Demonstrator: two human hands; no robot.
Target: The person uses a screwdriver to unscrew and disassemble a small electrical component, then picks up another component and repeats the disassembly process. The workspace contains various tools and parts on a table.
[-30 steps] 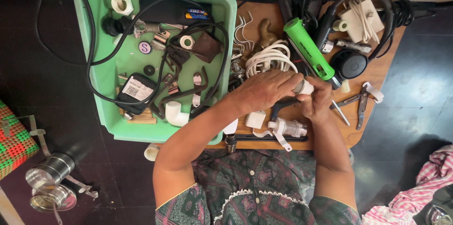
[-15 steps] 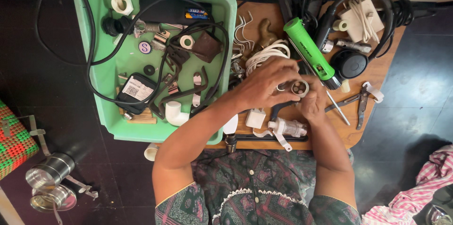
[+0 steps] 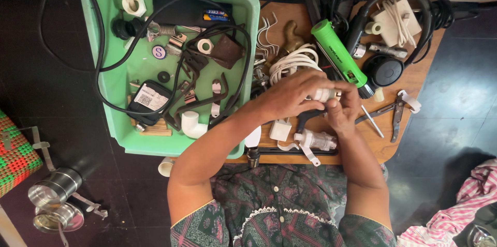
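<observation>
Both hands meet over the middle of a small wooden board [image 3: 414, 78]. My left hand [image 3: 290, 94] and my right hand [image 3: 342, 108] together grip a small white cylindrical plastic fitting [image 3: 324, 94], held sideways between the fingers. Just below the hands lies a white plastic valve with a tab [image 3: 313, 141] and a white square plug [image 3: 280, 130]. A green torch [image 3: 336, 56] lies just above the hands, beside a coil of white cable [image 3: 290, 61].
A green plastic tray [image 3: 106, 84] on the left holds black cables, a black adapter, a white pipe elbow [image 3: 192, 124] and small metal parts. Pliers [image 3: 396, 111], a black round part [image 3: 384, 70] and a white charger sit right. Steel vessels [image 3: 52, 200] stand on the dark floor.
The white fitting has been turned between the fingers, from end-on with its round opening showing to lying sideways. Both hands stay in the same spot over the board.
</observation>
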